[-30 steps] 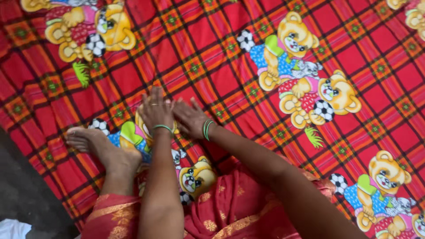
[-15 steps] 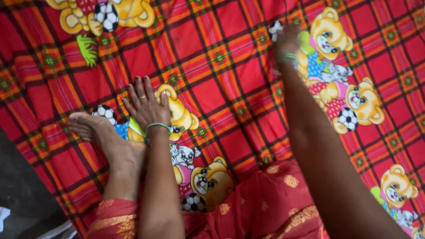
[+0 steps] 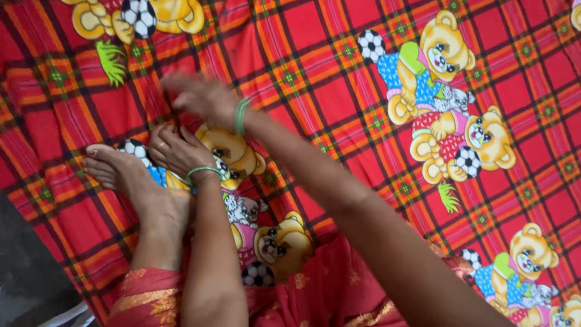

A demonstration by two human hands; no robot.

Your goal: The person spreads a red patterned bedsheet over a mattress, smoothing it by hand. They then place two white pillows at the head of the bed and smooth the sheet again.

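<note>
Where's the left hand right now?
In the head view, left of centre, the left hand presses the red checked teddy-bear cloth, beside the bare foot.

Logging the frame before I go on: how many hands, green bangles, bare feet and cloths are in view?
Hands: 2, left hand, right hand
Green bangles: 2, left bangle, right bangle
Bare feet: 1, bare foot
Cloths: 1, red checked cloth with bear prints
Total: 6
</note>
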